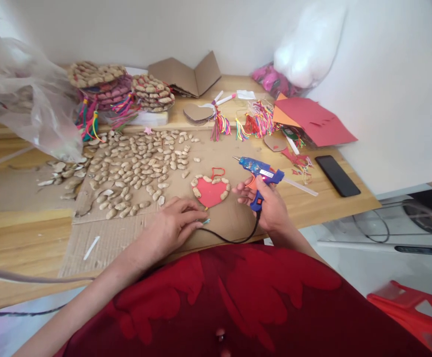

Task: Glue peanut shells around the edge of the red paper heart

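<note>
A red paper heart (pixel 211 192) lies on the cardboard, with peanuts (pixel 197 192) along its upper edge and sides and a red loop (pixel 218 172) at its top. My left hand (pixel 181 218) is beside the heart's lower tip, fingers closed together. Teal threads of a tassel (pixel 206 221) show at its fingertips; the rest is hidden under the hand. In my right hand (pixel 270 201) is a blue hot glue gun (pixel 260 169), its nozzle pointing left above the cardboard. Its black cord (pixel 234 241) runs down and left past my left fingers.
Many loose peanuts (pixel 137 163) cover the cardboard (pixel 108 233) at left. Stacked peanut hearts (pixel 151 91), colourful tassels (pixel 264 119) and red paper (pixel 316 119) are at the back. A phone (pixel 337 175) lies near the right edge. A red stool (pixel 412 312) stands below right.
</note>
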Available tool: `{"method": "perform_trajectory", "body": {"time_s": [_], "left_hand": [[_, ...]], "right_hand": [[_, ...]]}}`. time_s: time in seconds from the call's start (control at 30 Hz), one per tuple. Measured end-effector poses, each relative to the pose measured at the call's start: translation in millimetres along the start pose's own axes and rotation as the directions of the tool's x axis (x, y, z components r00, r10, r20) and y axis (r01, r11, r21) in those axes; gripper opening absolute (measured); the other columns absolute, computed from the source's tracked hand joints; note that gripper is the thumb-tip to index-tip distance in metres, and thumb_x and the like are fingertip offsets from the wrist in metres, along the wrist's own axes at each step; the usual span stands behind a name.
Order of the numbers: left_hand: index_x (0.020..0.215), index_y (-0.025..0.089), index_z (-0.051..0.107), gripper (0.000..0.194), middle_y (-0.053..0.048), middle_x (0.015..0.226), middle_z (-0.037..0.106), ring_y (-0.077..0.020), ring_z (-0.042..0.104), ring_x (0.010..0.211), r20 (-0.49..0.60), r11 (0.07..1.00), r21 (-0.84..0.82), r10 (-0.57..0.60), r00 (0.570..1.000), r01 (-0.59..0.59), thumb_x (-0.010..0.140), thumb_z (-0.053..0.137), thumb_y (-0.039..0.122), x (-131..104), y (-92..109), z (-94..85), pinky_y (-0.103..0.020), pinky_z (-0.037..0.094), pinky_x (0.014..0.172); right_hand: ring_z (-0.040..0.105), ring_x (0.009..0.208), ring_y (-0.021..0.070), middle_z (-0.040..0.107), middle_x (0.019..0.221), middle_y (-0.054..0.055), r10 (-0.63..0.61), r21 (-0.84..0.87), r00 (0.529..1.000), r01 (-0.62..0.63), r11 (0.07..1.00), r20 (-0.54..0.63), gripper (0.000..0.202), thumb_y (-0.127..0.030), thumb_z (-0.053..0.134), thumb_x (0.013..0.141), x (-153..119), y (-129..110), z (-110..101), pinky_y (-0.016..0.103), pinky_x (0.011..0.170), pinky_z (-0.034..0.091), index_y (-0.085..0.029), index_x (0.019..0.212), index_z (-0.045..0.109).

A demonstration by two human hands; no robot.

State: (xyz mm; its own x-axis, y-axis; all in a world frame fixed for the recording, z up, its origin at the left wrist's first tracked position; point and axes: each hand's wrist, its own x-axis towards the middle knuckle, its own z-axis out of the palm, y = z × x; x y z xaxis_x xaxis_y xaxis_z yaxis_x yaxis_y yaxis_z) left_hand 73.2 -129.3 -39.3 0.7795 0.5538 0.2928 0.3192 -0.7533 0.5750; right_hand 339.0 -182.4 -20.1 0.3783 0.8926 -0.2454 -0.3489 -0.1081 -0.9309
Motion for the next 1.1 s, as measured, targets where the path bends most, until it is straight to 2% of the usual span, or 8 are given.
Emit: {"method": "perform_trajectory", "body": {"time_s": [0.17,0.3,0.53,0.63,0.8,0.87,0.97,1.1], "left_hand": [[0.1,0.023,0.081,0.029,-0.009,0.112,0.076,-0.024,0.068,0.104,0.057,0.996,0.077,0.035,0.998,-0.04,0.107,0.057,0.039,0.0,5.1,-5.9,-0.041,0.055,0.093],[0.084,0.021,0.079,0.038,-0.008,0.104,0.077,-0.0242,0.067,0.099,0.051,0.992,0.124,0.011,0.999,-0.018,0.105,0.058,0.045,-3.5,5.9,-9.7,-0.041,0.053,0.092],[0.084,0.021,0.077,0.039,-0.006,0.09,0.078,-0.0209,0.069,0.089,-0.138,0.99,0.071,-0.11,0.984,0.12,0.107,0.056,0.045,-11.9,2.8,-27.9,-0.037,0.052,0.087],[0.086,0.02,0.076,0.038,-0.006,0.088,0.077,-0.0219,0.07,0.087,-0.319,0.956,0.126,-0.213,0.923,0.264,0.107,0.053,0.041,-19.3,-8.0,-46.5,-0.037,0.053,0.084],[0.119,0.02,0.075,0.029,-0.007,0.104,0.08,-0.0234,0.073,0.102,-0.531,0.847,0.136,-0.376,0.76,0.514,0.102,0.056,0.033,-41.1,-32.4,-75.6,-0.037,0.054,0.094],[0.12,0.021,0.076,0.03,-0.006,0.103,0.081,-0.0234,0.074,0.102,-0.546,0.82,0.144,-0.402,0.735,0.554,0.099,0.06,0.034,-48.5,-38.5,-82.0,-0.037,0.055,0.096],[0.107,0.022,0.08,0.026,-0.005,0.107,0.082,-0.0236,0.075,0.104,-0.545,0.803,0.122,-0.437,0.716,0.583,0.097,0.061,0.038,-53.6,-40.8,-84.5,-0.036,0.055,0.1],[0.091,0.023,0.08,0.03,-0.005,0.102,0.083,-0.0236,0.075,0.099,-0.476,0.811,0.061,-0.489,0.731,0.582,0.097,0.06,0.044,-51.3,-37.9,-79.6,-0.036,0.056,0.095]], "right_hand": [[0.081,0.084,0.0227,0.079,0.086,0.004,0.023,0.022,0.995,-0.025,0.999,0.101,0.048,-0.069,0.077,0.083,-6.4,7.1,1.8,0.029,0.062,0.059,-0.023,0.091,0.066],[0.081,0.08,0.0226,0.078,0.081,0.002,0.028,0.047,0.995,-0.033,0.998,0.094,0.045,-0.065,0.081,0.082,-7.8,11.2,4.1,0.027,0.058,0.059,-0.022,0.091,0.066],[0.08,0.069,0.0198,0.078,0.078,0.002,0.012,0.104,0.999,-0.017,0.994,0.05,0.045,-0.058,0.09,0.074,-6.1,13.4,4.1,0.024,0.055,0.06,-0.02,0.087,0.069],[0.078,0.066,0.0187,0.078,0.078,0.003,-0.018,0.105,0.998,0.012,0.994,0.054,0.047,-0.06,0.09,0.074,-5.7,15.1,3.1,0.023,0.052,0.059,-0.02,0.089,0.071],[0.072,0.052,0.0151,0.076,0.076,0.001,-0.065,0.083,0.997,0.061,0.995,0.051,0.047,-0.061,0.089,0.074,-8.1,16.4,3.9,0.02,0.039,0.049,-0.02,0.089,0.071],[0.07,0.049,0.0145,0.076,0.076,0.001,-0.074,0.071,0.996,0.071,0.995,0.049,0.046,-0.061,0.089,0.075,-9.5,16.6,4.3,0.02,0.037,0.047,-0.021,0.09,0.071],[0.068,0.047,0.0143,0.076,0.075,0.002,-0.083,0.051,0.996,0.08,0.995,0.041,0.046,-0.061,0.087,0.077,-11.2,17.1,4.2,0.019,0.035,0.046,-0.02,0.09,0.07],[0.065,0.044,0.0146,0.075,0.07,0.002,-0.072,0.056,0.997,0.069,0.996,0.042,0.047,-0.063,0.087,0.076,-13.8,18.4,3.6,0.019,0.033,0.043,-0.021,0.091,0.069]]}}
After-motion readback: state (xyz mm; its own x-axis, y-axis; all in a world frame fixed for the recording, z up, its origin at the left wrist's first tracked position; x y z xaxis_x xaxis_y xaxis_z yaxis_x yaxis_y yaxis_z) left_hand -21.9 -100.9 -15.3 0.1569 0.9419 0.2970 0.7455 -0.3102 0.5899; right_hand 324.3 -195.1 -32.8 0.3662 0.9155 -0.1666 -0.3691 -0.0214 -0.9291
